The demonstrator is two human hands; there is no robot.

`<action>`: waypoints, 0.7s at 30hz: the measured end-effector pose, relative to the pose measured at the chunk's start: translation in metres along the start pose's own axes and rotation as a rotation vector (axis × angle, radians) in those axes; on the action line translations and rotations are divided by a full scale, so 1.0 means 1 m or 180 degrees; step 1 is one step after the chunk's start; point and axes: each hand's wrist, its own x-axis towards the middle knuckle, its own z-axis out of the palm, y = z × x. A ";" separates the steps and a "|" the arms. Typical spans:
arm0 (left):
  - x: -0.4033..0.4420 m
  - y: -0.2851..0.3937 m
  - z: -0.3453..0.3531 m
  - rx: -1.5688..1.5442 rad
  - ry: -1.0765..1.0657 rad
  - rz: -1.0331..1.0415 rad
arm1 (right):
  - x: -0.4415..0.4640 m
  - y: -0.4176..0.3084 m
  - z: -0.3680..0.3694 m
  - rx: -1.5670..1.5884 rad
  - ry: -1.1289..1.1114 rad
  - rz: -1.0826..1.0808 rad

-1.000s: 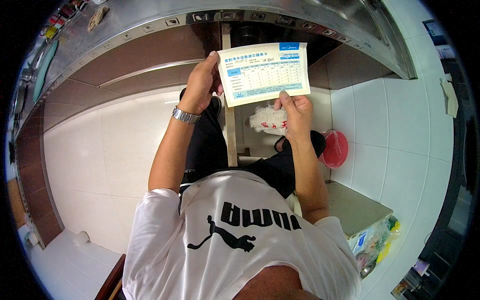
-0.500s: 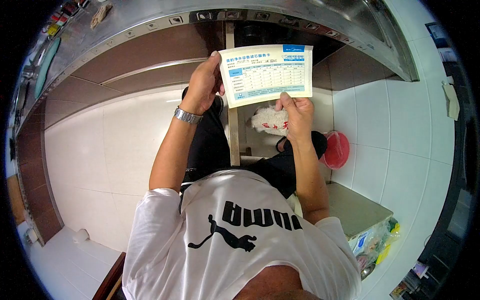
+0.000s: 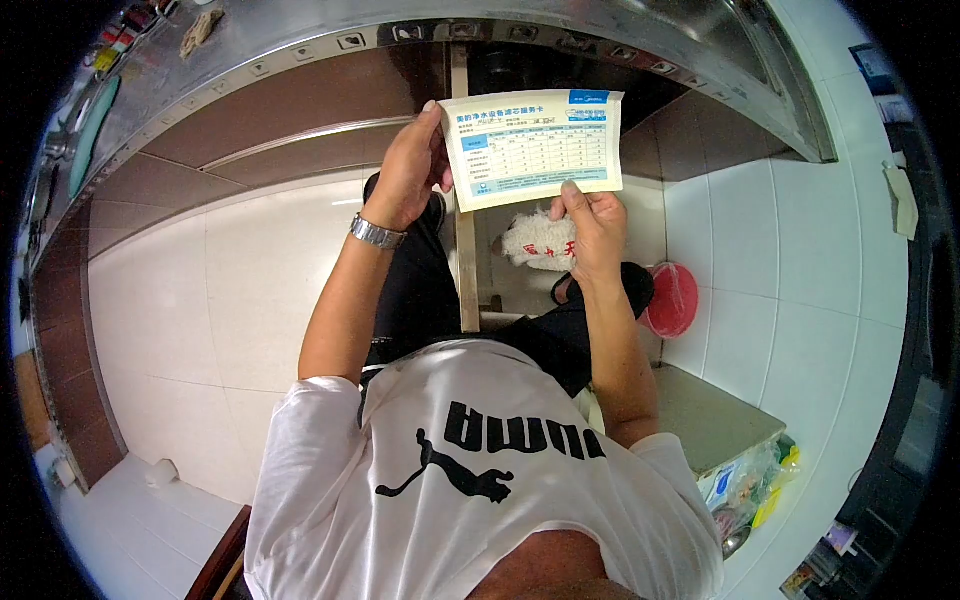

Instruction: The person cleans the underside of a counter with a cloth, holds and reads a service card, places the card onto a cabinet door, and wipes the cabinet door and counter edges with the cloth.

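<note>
Both hands hold up a printed service card (image 3: pixel 540 148), pale cream with blue Chinese lettering and a table of small entries. Its left edge is gripped by my left hand (image 3: pixel 408 170), whose wrist carries a metal watch (image 3: pixel 376 232). At the lower right edge, the thumb of my right hand (image 3: pixel 595 232) presses on the front of the card, with the other fingers behind it. Below the card, on the floor, lies a whitish cloth (image 3: pixel 537 242) with red characters, partly covered by my right hand.
A steel counter (image 3: pixel 300 30) with brown cabinet doors (image 3: pixel 330 110) curves across the top. An upright cabinet post (image 3: pixel 466 270) stands between my legs. To the right are a red bucket (image 3: pixel 672 300), a grey box-like surface (image 3: pixel 715 420) and plastic bags (image 3: pixel 755 480).
The card has tilted slightly, and its lower edge has risen a little. Both hands keep nearly the same place and grip.
</note>
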 end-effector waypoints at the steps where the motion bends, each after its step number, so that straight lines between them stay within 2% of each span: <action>1: 0.000 -0.001 -0.001 -0.0014 -0.0081 0.0071 | 0.000 0.001 -0.001 0.0001 -0.0003 0.0002; 14: -0.004 -0.011 -0.009 -0.0172 -0.0184 0.0590 | -0.001 -0.002 0.000 -0.0038 -0.0029 0.0061; 21: -0.001 -0.011 -0.011 0.0151 -0.0285 0.0383 | -0.001 -0.005 0.001 -0.0071 0.0013 0.0069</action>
